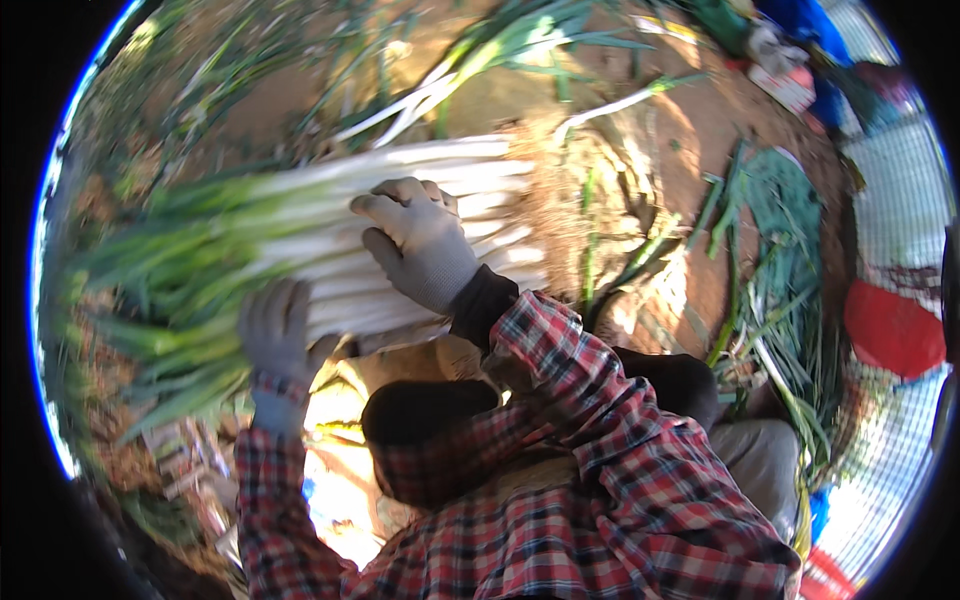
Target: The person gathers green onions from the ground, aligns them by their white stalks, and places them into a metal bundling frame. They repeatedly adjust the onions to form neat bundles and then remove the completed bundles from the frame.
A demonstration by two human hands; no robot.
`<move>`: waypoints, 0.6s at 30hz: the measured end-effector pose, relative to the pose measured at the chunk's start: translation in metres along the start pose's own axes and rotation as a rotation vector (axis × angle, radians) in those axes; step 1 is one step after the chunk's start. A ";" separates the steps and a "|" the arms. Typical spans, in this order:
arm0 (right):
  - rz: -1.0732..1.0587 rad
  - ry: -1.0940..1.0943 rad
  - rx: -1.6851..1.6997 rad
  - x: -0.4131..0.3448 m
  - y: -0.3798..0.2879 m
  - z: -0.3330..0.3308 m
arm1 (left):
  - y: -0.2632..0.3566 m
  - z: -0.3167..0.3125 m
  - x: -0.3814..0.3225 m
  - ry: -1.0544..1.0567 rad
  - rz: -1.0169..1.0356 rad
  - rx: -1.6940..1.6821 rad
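A broad row of long green onions (337,262) lies side by side before me, with leafy green tops to the left and brown hairy roots to the right. My right hand (420,240), in a grey work glove, rests on the white stalks with its fingers bent; whether it grips any stalk cannot be told. My left hand (281,326), gloved too and blurred, lies at the near edge of the row, where the white stalks turn green. Its fingers point away from me, and its grip is unclear.
Beyond the row, loose green onions (450,82) lie on the bare soil, with a single stalk (611,109) to their right. Cut green leaves (780,300) are heaped at the right. Further right are a red object (892,328), a blue one (810,30) and pale mesh netting (900,187).
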State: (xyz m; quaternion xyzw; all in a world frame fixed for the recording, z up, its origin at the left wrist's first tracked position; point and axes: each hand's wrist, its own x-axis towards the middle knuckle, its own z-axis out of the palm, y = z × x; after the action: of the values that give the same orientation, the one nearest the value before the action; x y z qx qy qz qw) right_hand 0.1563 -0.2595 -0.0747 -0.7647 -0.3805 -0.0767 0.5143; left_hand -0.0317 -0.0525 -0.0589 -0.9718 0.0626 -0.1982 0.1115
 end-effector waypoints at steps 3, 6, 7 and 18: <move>0.036 0.204 0.034 0.023 0.052 -0.058 | -0.002 -0.009 -0.001 -0.021 0.026 0.051; 0.482 0.330 0.071 0.000 0.186 -0.116 | 0.002 -0.008 0.000 -0.029 0.043 0.078; 0.494 0.283 -0.101 -0.012 0.219 -0.128 | 0.002 -0.010 0.001 -0.031 0.039 0.071; 0.842 -0.252 -0.552 -0.049 0.408 -0.041 | -0.022 -0.002 -0.040 -0.115 0.073 0.166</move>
State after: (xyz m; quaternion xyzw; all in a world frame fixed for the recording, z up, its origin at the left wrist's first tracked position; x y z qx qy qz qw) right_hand 0.4029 -0.3928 -0.3776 -0.9621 -0.0644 0.1320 0.2299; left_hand -0.0672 -0.0255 -0.0663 -0.9661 0.0746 -0.1423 0.2022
